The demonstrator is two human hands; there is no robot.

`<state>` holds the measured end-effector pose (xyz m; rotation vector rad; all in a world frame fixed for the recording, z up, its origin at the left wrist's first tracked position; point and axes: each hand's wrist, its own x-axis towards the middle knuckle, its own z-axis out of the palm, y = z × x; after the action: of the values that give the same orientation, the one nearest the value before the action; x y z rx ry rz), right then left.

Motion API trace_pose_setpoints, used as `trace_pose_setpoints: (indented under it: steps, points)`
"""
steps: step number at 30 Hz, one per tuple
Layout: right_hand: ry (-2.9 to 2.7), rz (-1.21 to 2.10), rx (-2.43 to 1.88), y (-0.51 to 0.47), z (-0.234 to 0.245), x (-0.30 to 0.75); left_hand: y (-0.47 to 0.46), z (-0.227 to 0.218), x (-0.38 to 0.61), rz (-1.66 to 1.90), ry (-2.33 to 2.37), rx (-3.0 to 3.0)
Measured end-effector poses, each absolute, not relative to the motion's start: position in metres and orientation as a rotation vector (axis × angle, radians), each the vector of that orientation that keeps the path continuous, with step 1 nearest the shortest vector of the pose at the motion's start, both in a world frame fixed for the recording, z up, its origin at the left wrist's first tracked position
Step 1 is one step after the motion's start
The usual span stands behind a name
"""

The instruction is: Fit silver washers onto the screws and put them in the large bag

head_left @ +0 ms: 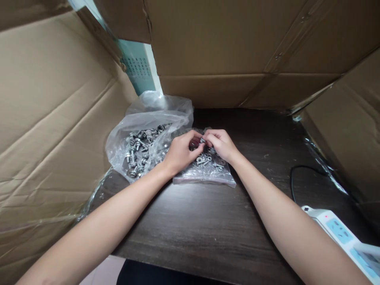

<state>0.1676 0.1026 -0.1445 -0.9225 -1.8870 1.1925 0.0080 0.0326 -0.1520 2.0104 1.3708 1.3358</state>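
Observation:
My left hand (pixel 179 152) and my right hand (pixel 221 144) meet over a small flat plastic bag (pixel 204 174) that lies on the dark wooden table (pixel 213 221). Both hands pinch a small metal screw part (pixel 202 140) between their fingertips. Loose washers and screws (pixel 208 160) lie on the small bag under the hands. To the left, a larger clear plastic bag (pixel 142 134) lies open and holds several metal bolts and nuts (pixel 139 148). My left wrist rests against its edge.
Cardboard sheets wall the table in: on the left (pixel 53 118), at the back (pixel 237 51) and on the right (pixel 350 130). A white power strip (pixel 341 233) lies at the front right, with a black cable (pixel 299 174) beside it.

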Motion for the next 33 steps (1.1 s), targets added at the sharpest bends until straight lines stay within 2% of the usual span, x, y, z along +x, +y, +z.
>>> trace_pose_setpoints:
  steps: [14,25,30,33]
  points:
    - [-1.860,1.253,-0.890,0.102,-0.144,0.168,0.033,-0.153,0.008,1.306,1.402,2.028]
    - [-1.857,1.164,-0.960,0.107,-0.139,0.170,0.033,-0.154,0.007,1.337,1.397,2.006]
    - [-2.047,0.942,-1.053,0.108,-0.117,0.181,0.032,-0.153,0.008,1.351,1.408,2.018]
    - [-2.324,0.960,-1.156,0.109,-0.107,0.191,0.032,-0.152,0.008,1.354,1.401,2.024]
